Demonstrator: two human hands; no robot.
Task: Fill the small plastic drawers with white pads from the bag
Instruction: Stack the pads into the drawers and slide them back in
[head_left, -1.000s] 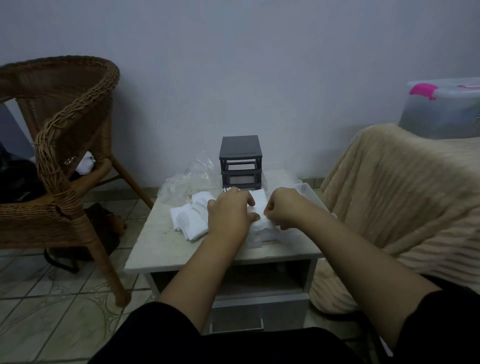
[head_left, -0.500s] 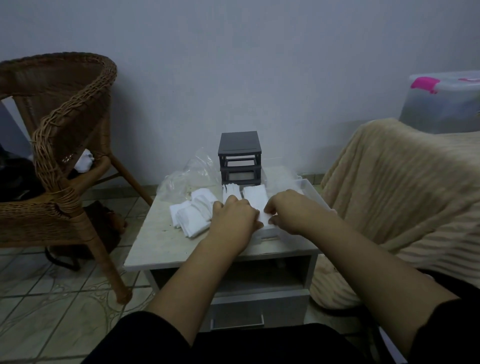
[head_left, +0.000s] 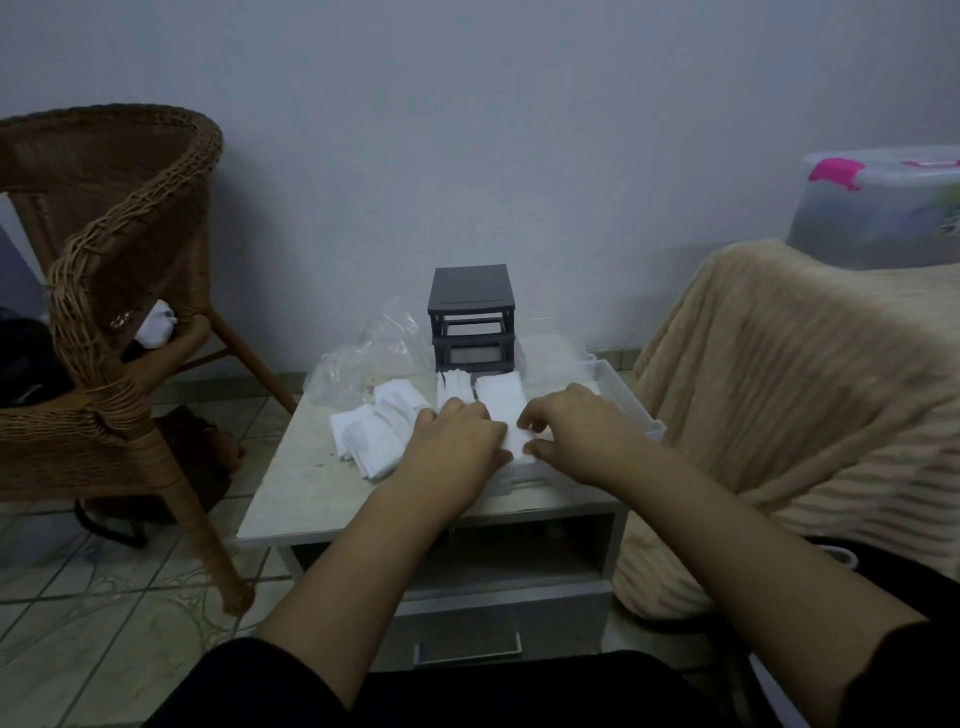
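A dark grey drawer frame stands at the back of the small table with its slots open. Two clear plastic drawers lie in front of it: one under my hands, another to the right. White pads stand packed in the near drawer. My left hand rests on the pads at the drawer's left. My right hand pinches the pads from the right. A loose pile of white pads lies left of the drawer. The clear plastic bag sits crumpled behind the pile.
A wicker chair stands to the left on the tiled floor, a dark bag beneath it. A beige blanket covers furniture on the right, with a clear storage box on top. The wall is close behind the table.
Both hands have slid toward me and lower onto the drawer, uncovering the standing pads behind them. My right hand's fingers have spread slightly over the pads.
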